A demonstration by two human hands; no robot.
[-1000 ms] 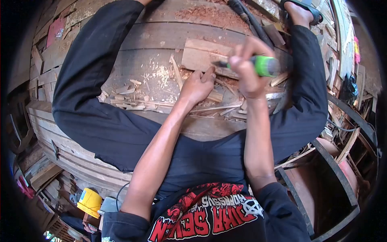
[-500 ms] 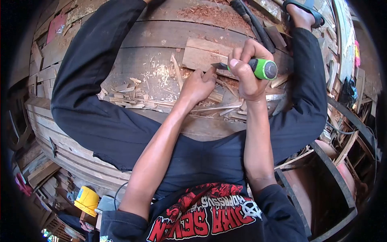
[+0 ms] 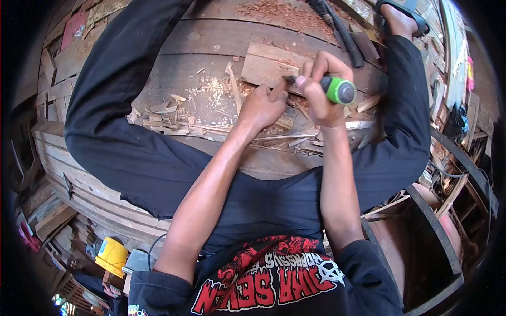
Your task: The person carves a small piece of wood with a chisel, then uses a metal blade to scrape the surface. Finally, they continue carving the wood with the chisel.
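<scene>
My right hand (image 3: pixel 326 87) is wrapped round the green-and-black handle of a chisel (image 3: pixel 340 90). The chisel's dark blade points left, its tip close to the fingers of my left hand (image 3: pixel 263 107). My left hand is closed, thumb and forefinger pinched near that tip; whatever is between them is hidden. Just beyond both hands lies a flat wooden board (image 3: pixel 266 63), its near edge close to the left fingertips. Wood splinters (image 3: pixel 179 122) and pale shavings (image 3: pixel 211 94) are scattered on the planks around the hands.
My outstretched legs (image 3: pixel 110 84) frame the plank floor (image 3: pixel 216 39). Long dark tools (image 3: pixel 337 31) lie past the board, beside reddish wood chips (image 3: pixel 282 11). A dark frame (image 3: pixel 435 231) stands at the right. A yellow bucket (image 3: pixel 112 256) is at lower left.
The chisel and my right hand have moved slightly left, the blade now nearer my left fingers. My left hand has shifted slightly right. The view has also shifted a little.
</scene>
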